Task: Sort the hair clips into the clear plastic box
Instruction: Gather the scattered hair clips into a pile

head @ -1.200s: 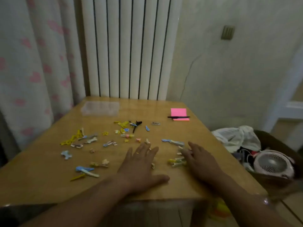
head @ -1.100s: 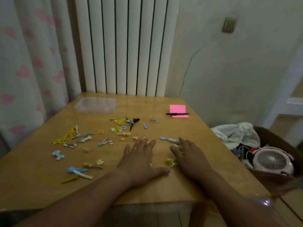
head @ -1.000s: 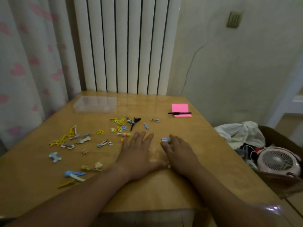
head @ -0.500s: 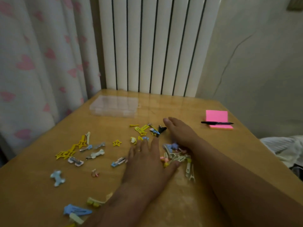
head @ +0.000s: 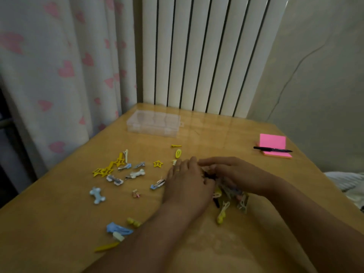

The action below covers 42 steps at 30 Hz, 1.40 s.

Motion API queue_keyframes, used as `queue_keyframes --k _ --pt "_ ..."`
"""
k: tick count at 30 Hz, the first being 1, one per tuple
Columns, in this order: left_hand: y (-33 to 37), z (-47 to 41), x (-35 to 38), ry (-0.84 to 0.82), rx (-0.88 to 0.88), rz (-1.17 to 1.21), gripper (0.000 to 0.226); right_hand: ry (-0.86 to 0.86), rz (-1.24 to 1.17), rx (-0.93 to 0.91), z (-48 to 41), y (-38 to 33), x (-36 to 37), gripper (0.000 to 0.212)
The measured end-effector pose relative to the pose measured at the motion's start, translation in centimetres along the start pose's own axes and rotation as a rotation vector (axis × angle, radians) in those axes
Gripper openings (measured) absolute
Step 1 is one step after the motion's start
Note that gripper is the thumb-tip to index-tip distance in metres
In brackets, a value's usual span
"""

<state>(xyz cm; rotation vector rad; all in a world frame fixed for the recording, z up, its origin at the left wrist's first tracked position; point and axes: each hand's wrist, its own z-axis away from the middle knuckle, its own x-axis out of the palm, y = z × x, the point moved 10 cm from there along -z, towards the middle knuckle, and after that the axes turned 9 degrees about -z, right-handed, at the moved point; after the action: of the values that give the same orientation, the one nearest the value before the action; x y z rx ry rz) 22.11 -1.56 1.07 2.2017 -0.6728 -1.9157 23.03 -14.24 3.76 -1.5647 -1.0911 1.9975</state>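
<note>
Near centre of the frame, left hand point(head: 187, 186) flat on the wooden table point(head: 59, 223), right hand point(head: 236, 174) just beside it, bent over a heap of hair clips point(head: 224, 209). At centre left, more loose clips point(head: 136, 174), scattered. Higher up, clear plastic box point(head: 153, 125) before the radiator point(head: 197, 56). At right, pink note pad point(head: 272, 140) under a black pen point(head: 271, 149)

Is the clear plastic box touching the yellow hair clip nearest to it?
Apart. The head view shows bare table between the clear plastic box and the yellow hair clip.

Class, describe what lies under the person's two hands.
Hair clips poke out beneath the left hand and right hand, yellow and pale ones. Any more are covered.
</note>
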Motion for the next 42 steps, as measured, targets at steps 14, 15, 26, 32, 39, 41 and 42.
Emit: queue_keyframes --k 14,15,26,32,39,41,42 --pt "1.2 1.2 -1.7 0.118 0.088 0.118 0.040 0.448 -0.049 0.126 1.7 1.4 1.5 0.054" --pt "1.2 1.5 -2.4 0.169 0.095 0.147 0.039 0.488 -0.074 0.115 1.6 1.4 1.0 0.050" --pt "-5.4 -10.2 -1.0 -0.234 -0.130 -0.149 0.061 0.540 -0.028 0.117 1.4 3.0 0.3 0.057" --pt "-1.2 -7.5 0.7 -0.299 0.118 0.045 0.045 0.484 -0.080 0.167 1.6 3.5 0.9 0.052" --pt "-3.0 -3.8 -6.7 -0.110 0.174 0.290 0.035 0.412 0.065 0.072 1.1 2.5 0.8 0.050" --pt "-8.1 -2.7 -10.7 0.046 0.107 0.267 0.031 0.286 0.165 0.052 1.1 1.6 2.3 0.045" --pt "-11.5 -2.0 -12.0 0.107 0.056 0.261 0.030 0.250 0.185 0.030 1.2 1.0 3.0 0.046"
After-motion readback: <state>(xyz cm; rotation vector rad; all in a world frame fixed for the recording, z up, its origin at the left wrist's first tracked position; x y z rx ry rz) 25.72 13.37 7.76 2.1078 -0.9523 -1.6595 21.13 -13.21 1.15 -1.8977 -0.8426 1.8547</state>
